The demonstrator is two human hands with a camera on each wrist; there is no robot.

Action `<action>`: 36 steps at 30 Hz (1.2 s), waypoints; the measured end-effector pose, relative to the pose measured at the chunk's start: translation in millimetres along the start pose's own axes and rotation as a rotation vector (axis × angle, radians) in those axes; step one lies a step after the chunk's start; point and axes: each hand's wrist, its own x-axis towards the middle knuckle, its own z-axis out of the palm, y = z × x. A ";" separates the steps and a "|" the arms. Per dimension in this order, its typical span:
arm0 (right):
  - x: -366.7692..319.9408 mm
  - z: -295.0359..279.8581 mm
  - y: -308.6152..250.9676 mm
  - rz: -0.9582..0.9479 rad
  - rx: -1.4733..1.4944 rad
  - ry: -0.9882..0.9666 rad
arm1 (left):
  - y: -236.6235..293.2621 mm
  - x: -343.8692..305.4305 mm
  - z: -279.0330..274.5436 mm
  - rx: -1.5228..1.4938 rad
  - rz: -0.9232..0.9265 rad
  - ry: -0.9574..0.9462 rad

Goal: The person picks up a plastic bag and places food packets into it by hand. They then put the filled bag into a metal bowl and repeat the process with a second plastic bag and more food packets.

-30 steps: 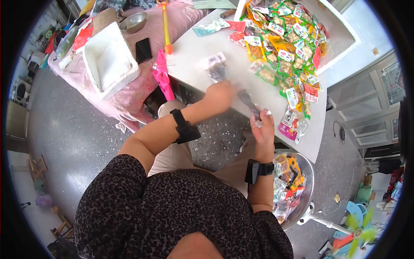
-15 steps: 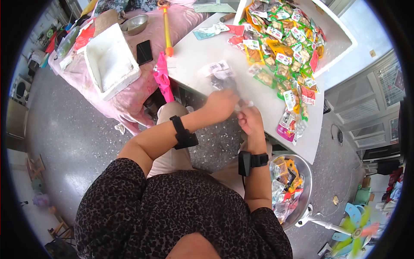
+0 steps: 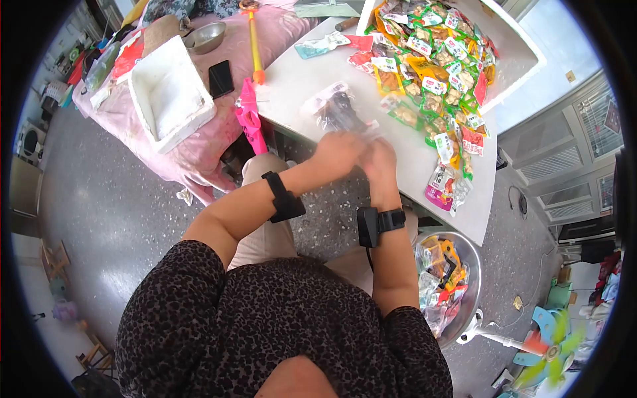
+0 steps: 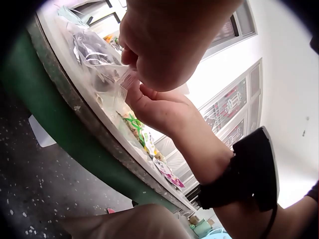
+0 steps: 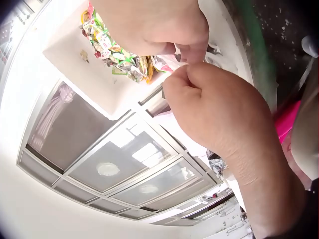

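On the near edge of the table, a clear plastic bag [image 3: 340, 109] with dark contents lies in front of both hands. My left hand [image 3: 337, 156] and right hand [image 3: 379, 163] meet at its near end. In the left wrist view, the bag's ribbed clear edge [image 4: 123, 90] runs up to the fingertips, pinched between thumbs and fingers of the left hand [image 4: 164, 45] and right hand [image 4: 162, 110]. The right wrist view shows the right hand [image 5: 154, 25] and left hand [image 5: 224, 102] fingertip to fingertip. The fingers hide most of the held edge.
Many colourful snack packets [image 3: 438, 73] spill from a white foam box [image 3: 514, 63] across the table [image 3: 292, 83]. A metal basin [image 3: 470, 292] of packets stands at the right, near a fan [image 3: 552, 351]. Leftward are an open foam box [image 3: 162, 93], a phone [image 3: 220, 78] and pink cloth [image 3: 247, 116].
The right hand has moved left and away from the body to join the left hand. A dark strip in clear plastic, seen between them earlier, is now hidden.
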 end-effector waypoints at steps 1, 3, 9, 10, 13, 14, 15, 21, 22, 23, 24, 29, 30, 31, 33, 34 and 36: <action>0.1 -10.3 0.9 0.019 0.053 -0.054 | 1.7 -1.9 -3.7 -0.002 -0.008 -0.023; 0.4 -31.8 0.7 0.057 0.161 -0.162 | 4.7 -7.4 -13.3 -0.004 -0.025 -0.071; -18.5 -36.0 -26.2 -0.116 -0.233 0.219 | -11.9 -21.2 -0.7 0.039 0.097 0.085; -18.1 -38.1 -27.0 -0.141 -0.311 0.247 | -16.8 -22.5 3.1 0.054 0.127 0.096; -21.8 -35.9 -30.0 -0.236 -0.556 0.295 | -28.8 -24.1 6.0 0.067 0.199 0.096; -16.1 -44.1 -27.2 -0.321 -0.704 0.258 | -31.4 -23.1 5.1 0.048 0.215 0.073; -12.0 -49.7 -23.7 -0.405 -0.852 0.219 | -31.6 -20.2 1.1 0.029 0.231 0.048; -22.2 -38.5 -39.7 -0.689 -1.319 0.037 | -31.5 21.9 -46.2 -0.197 0.286 0.175; -24.0 -33.4 -45.3 -0.737 -1.354 0.000 | -31.1 28.8 -55.4 -0.271 0.260 0.171; -28.1 -26.5 -51.7 -0.698 -1.308 0.001 | -30.7 35.2 -64.6 -0.345 0.235 0.167; -36.8 -12.6 -61.7 -0.661 -1.263 0.000 | -29.3 41.5 -74.3 -0.418 0.211 0.166; -57.8 21.0 -88.8 -0.534 -0.823 -0.209 | -13.6 48.5 -105.3 -0.966 -0.257 -0.019; -66.3 26.8 -92.8 -0.456 -0.767 -0.278 | -10.3 46.5 -105.4 -1.043 -0.290 -0.007; -73.6 30.1 -95.3 -0.377 -0.709 -0.345 | -6.3 43.6 -106.2 -1.121 -0.325 0.003; -83.7 29.7 -95.9 -0.362 -0.803 -0.371 | 1.8 37.0 -113.2 -1.207 -0.411 -0.002; -88.6 28.7 -95.4 -0.352 -0.848 -0.383 | 4.7 33.8 -114.2 -1.222 -0.437 0.019; -99.1 24.8 -94.0 -0.353 -0.927 -0.397 | 10.3 26.8 -115.9 -1.230 -0.464 0.034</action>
